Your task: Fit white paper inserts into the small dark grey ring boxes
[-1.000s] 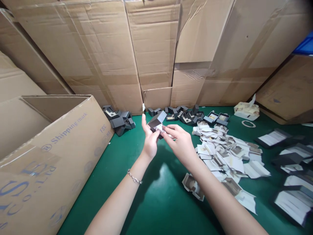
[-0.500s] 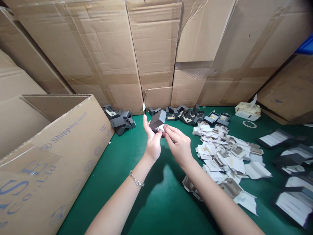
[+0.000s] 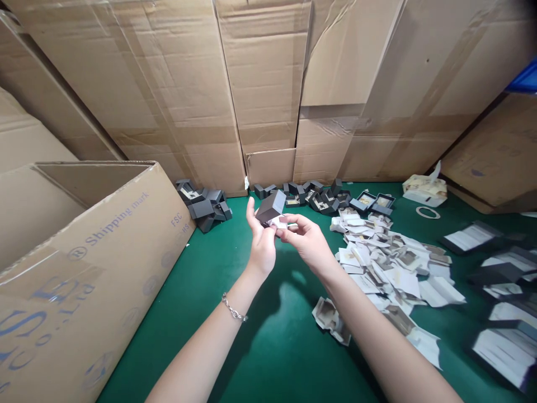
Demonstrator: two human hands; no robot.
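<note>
A small dark grey jewelry box [image 3: 269, 206] with its lid raised rests in my left hand [image 3: 262, 246], the thumb pressing at its front and one finger sticking up behind. White paper or lining [image 3: 276, 222] shows at the box's opening. My right hand [image 3: 307, 240] pinches at this white piece with thumb and fingertips, at the box's right side. What lies inside the box is hidden by the fingers and the lid.
Similar dark boxes [image 3: 210, 209] are heaped left, with more boxes [image 3: 321, 196] along the back. Torn white paper pieces [image 3: 377, 257] spread at right. A large shipping carton [image 3: 121, 246] stands left; a tissue pack [image 3: 425, 190] and tape ring [image 3: 428, 212] lie back right.
My right hand has shifted slightly at the box, its fingers now more bent and raised. The box and my left hand have stayed nearly in place.
</note>
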